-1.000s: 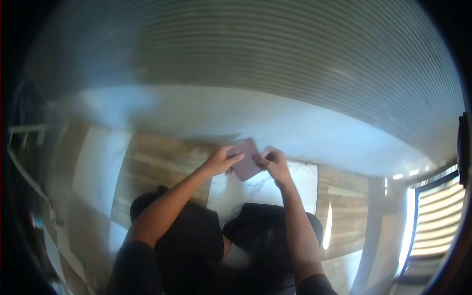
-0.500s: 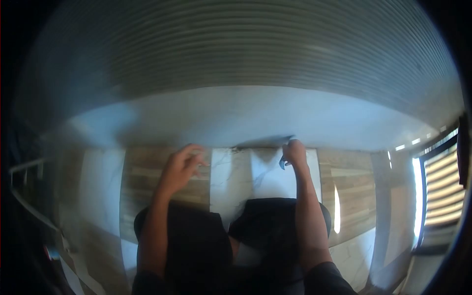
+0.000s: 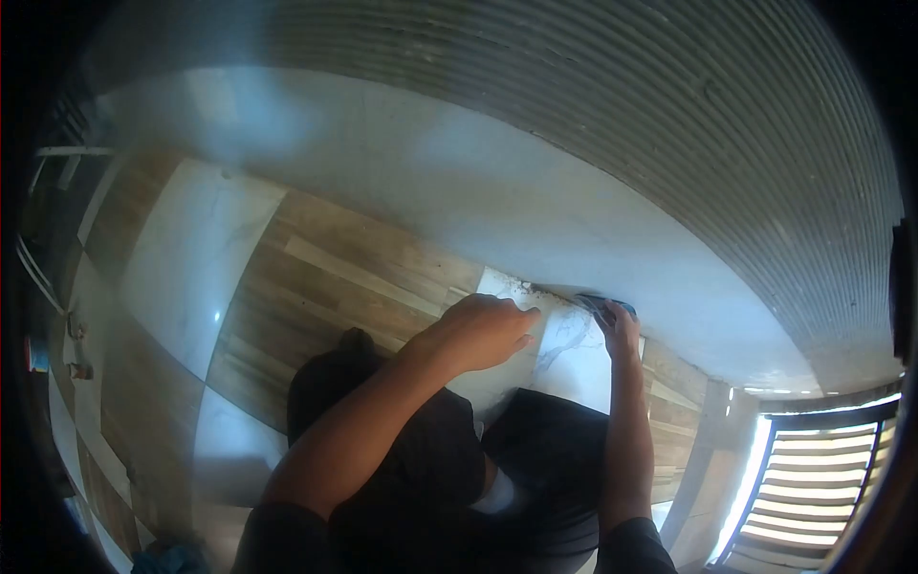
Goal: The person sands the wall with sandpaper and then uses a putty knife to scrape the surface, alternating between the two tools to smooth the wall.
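Observation:
My right hand (image 3: 622, 335) is closed on a thin, flat, blade-like tool (image 3: 593, 301), its dark edge at the foot of the wall, over a white marbled tile (image 3: 574, 344). My left hand (image 3: 488, 330) hovers left of it, back of the hand upward, fingers curled together. Whatever it may hold is hidden beneath the fingers. Brownish crumbs (image 3: 524, 288) lie along the joint where the tile meets the wall, between the two hands.
A smooth pale wall band (image 3: 459, 163) runs along the floor below ribbed grey sheeting (image 3: 593, 86). Wood-look tiles (image 3: 335, 258) alternate with white ones. My dark-clothed knees (image 3: 430, 440) are close beneath the hands. A slatted opening (image 3: 813, 478) lets in light at right.
My view has turned and tilted. My left hand has come across towards the right hand and its spread fingers have curled. The tool in my right hand now lies along the wall's foot.

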### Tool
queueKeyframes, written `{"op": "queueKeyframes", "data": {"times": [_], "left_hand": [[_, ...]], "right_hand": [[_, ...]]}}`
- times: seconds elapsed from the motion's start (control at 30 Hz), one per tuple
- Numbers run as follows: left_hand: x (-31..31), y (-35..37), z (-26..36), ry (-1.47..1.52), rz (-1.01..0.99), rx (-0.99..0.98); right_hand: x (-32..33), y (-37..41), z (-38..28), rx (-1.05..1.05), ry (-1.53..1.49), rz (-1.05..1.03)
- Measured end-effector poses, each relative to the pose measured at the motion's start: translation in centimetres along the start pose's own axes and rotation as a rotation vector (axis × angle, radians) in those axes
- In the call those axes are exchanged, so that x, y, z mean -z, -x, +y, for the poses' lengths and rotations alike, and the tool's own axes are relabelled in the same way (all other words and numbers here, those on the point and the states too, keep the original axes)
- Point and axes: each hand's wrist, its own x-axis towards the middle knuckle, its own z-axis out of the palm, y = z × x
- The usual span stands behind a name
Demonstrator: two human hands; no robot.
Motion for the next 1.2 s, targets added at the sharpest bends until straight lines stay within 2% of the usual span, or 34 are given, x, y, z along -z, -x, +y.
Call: {"op": "queueKeyframes", "data": {"times": [0.17, 0.27, 0.33, 0.37, 0.4, 0.47, 0.53, 0.73, 0.8, 0.87, 0.93, 1.03, 1.13, 1.17, 1.2], "left_hand": [[-0.6, 0.2, -0.6, 0.033, -0.004, -0.023], [-0.1, 0.3, -0.3, 0.018, -0.031, -0.026], [-0.1, 0.3, -0.2, 0.014, -0.065, 0.038], [-0.2, 0.1, -0.3, 0.012, -0.090, 0.055], [-0.2, 0.1, -0.4, 0.007, -0.104, 0.028], [0.0, 0.2, -0.2, 0.003, -0.096, 0.048], [-0.3, 0.0, -0.3, -0.007, -0.127, 0.048], [-1.1, -0.9, 0.2, -0.003, -0.221, 0.117], [-1.6, -1.2, 0.2, -0.021, -0.258, 0.126], [-2.3, -1.6, -0.7, 0.015, -0.280, 0.178], [-3.1, -2.0, -1.4, 0.038, -0.304, 0.187], [-4.7, -2.4, -3.3, 0.103, -0.324, 0.216], [-5.5, -3.1, -3.9, 0.160, -0.361, 0.240], [-5.6, -3.5, -3.9, 0.183, -0.391, 0.257], [-5.8, -3.9, -3.9, 0.175, -0.396, 0.255]], "right_hand": [[0.9, -0.6, 0.8, 0.022, 0.096, 0.051], [1.1, -0.1, 0.2, -0.056, 0.079, 0.101], [1.8, 0.2, -0.5, -0.235, -0.136, 0.127], [2.3, -0.8, 0.4, -0.154, -0.175, 0.269], [3.7, -1.7, 0.4, -0.145, -0.191, 0.294], [3.0, -0.9, -1.0, -0.044, -0.243, 0.205], [2.6, -1.4, -1.0, 0.061, -0.312, 0.369], [-1.5, 1.4, -2.3, 0.170, -0.409, 0.537], [-2.0, 0.5, -1.7, 0.258, -0.292, 0.626], [-2.7, 2.3, -3.2, 0.440, -0.095, 0.676], [-2.4, 1.4, -2.6, 0.626, 0.283, 0.891], [-3.4, 4.2, -6.1, 0.855, 0.161, 0.796], [-3.8, 6.0, -8.1, 1.019, 0.099, 0.606], [-3.8, 5.4, -8.3, 1.138, 0.154, 0.626], [-3.7, 5.4, -8.4, 1.135, 0.148, 0.634]]}}
